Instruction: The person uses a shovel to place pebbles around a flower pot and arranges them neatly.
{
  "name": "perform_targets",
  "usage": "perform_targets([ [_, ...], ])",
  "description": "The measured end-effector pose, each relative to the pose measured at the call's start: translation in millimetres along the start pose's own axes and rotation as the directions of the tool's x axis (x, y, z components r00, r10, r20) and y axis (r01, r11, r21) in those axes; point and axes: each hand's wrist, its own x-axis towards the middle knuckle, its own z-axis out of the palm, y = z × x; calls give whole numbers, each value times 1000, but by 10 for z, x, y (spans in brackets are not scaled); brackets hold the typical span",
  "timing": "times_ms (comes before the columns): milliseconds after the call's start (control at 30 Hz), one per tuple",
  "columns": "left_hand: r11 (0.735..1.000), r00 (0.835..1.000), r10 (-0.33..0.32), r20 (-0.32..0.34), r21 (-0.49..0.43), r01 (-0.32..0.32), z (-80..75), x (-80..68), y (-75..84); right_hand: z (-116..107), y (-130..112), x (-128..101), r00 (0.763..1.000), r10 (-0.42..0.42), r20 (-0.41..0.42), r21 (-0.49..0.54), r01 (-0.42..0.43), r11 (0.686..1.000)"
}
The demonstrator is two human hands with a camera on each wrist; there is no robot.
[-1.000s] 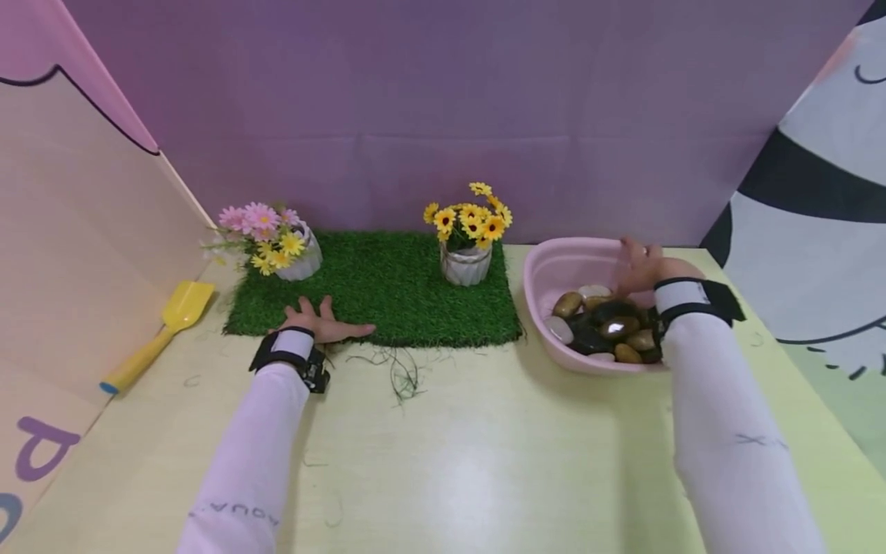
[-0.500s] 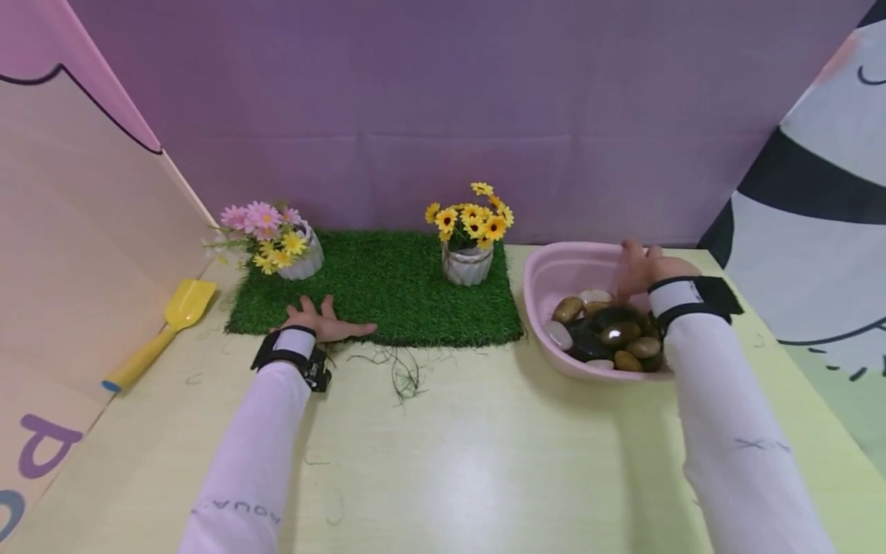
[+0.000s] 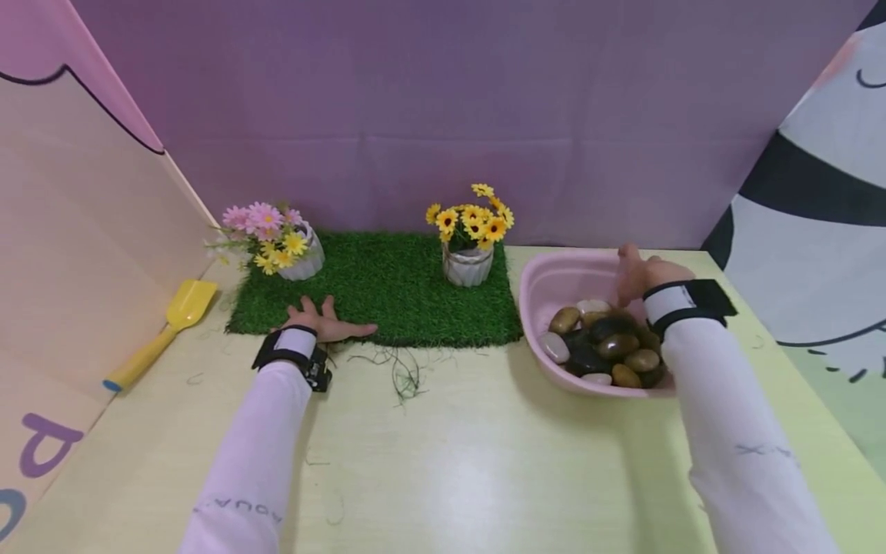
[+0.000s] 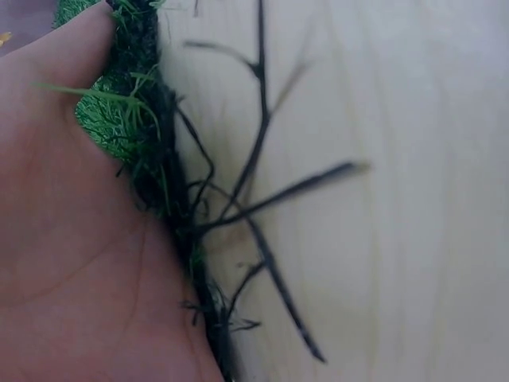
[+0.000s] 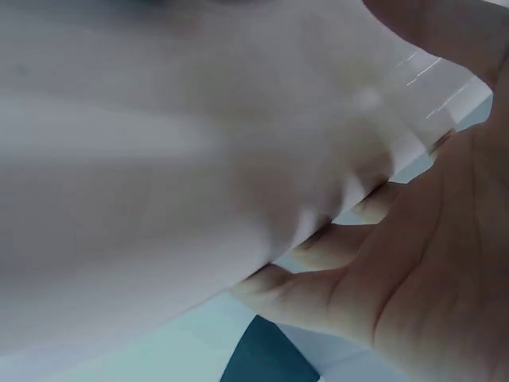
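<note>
Compared with the frame a second earlier, the pink plastic basin was seen shifted slightly down and left in the head view, nearer the lower right of the artificial grass mat, and the right hand had been carried along with it. The left hand was found unchanged, laid flat with fingers spread on the mat's front edge at centre left. In the left wrist view the palm was pressed against the dark frayed edge of the mat, with loose strands lying on the desk.

The right hand was curled over the basin's far rim, fingers inside the wall, as shown close up in the right wrist view. The basin sat at centre right of the frame on the pale desk. It was oval and glossy and was filled on its near side with smooth pebbles, which were brown, black and white.
</note>
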Motion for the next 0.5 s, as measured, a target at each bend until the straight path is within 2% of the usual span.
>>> perform_targets([
  [167, 1000, 1000, 5, 1, -12, -5, 7, -4, -6, 44, -53, -85, 997, 5, -77, -88, -12, 996],
  [333, 1000, 1000, 3, -2, -8, -3, 10, -17, -4, 75, -68, -130, 994, -7, -105, -166, -10, 986],
  [500, 1000, 1000, 3, 1, -3, -3, -2, -19, -6, 84, -119, -193, 994, 75, -86, -80, -82, 993],
])
